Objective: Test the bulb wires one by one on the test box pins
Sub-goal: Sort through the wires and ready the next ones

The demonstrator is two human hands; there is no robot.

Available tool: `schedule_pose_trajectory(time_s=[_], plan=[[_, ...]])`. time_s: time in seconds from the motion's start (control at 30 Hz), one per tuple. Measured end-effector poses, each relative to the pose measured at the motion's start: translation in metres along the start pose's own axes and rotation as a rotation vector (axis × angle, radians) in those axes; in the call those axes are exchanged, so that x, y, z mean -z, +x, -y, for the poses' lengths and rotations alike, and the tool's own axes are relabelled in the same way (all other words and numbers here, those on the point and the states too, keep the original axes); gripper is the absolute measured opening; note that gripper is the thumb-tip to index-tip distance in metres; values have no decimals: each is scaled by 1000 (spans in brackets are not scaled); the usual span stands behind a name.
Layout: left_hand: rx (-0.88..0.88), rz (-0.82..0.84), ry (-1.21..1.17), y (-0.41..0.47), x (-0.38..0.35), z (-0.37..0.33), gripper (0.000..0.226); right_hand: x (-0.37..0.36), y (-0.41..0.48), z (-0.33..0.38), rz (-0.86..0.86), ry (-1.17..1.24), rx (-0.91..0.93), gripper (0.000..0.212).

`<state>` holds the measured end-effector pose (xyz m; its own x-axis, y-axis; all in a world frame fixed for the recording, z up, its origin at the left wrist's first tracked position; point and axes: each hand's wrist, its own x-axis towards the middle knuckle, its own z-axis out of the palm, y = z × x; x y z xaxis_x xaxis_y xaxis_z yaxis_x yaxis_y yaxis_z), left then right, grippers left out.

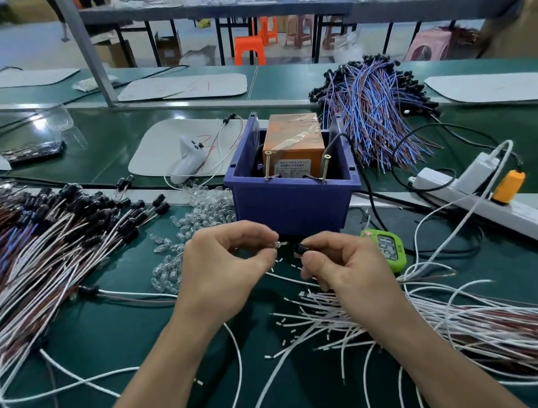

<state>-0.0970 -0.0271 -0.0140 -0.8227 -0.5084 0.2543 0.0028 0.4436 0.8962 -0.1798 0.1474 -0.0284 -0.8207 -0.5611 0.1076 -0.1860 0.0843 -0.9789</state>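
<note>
Test box [293,201]: sitting just behind the fingers [250,233], pins [269,166] standing inside its near wall.
Loose bulbs [193,210]: lying left of the fingers.
Timer [387,250]: lying just right.
Capped wires [46,242]: fanning far left.
Bare-ended wires [450,321]: spreading right, nearer than the fingers.
Power strip [489,207]: lying far right.

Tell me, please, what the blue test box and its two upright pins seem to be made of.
Test box: probably moulded plastic, matte blue, with rounded corners and a thick rim. Pins: apparently brass-coloured metal screws, glossy, with threaded shafts and flat heads.
</note>
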Motion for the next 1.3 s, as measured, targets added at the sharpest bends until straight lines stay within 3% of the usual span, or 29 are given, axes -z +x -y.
schedule_pose_trajectory(time_s=[0.1,0.3,0.47,0.6,0.73,1.1,1.17,1.3], plan=[[77,-52,2,5,4,3,32,1,0,1,4,7,-11,19],[166,-51,426,5,-2,11,15,0,0,2,32,-53,-15,18],[62,-277,756,9,10,14,43,1,0,1,39,-63,-13,19],[159,-133,995,17,22,20,24,1,-1,0,40,-74,-8,19],[181,-146,886,19,22,26,12,0,-1,0,44,-63,-21,16],[40,-533,819,7,18,13,9,-1,-1,2,32,-70,-37,13],[-46,-515,721,4,15,9,10,-1,-1,2,31,-60,-37,12],[-71,-252,278,-4,1,1,25,0,-1,4,27,-25,-37,13]])
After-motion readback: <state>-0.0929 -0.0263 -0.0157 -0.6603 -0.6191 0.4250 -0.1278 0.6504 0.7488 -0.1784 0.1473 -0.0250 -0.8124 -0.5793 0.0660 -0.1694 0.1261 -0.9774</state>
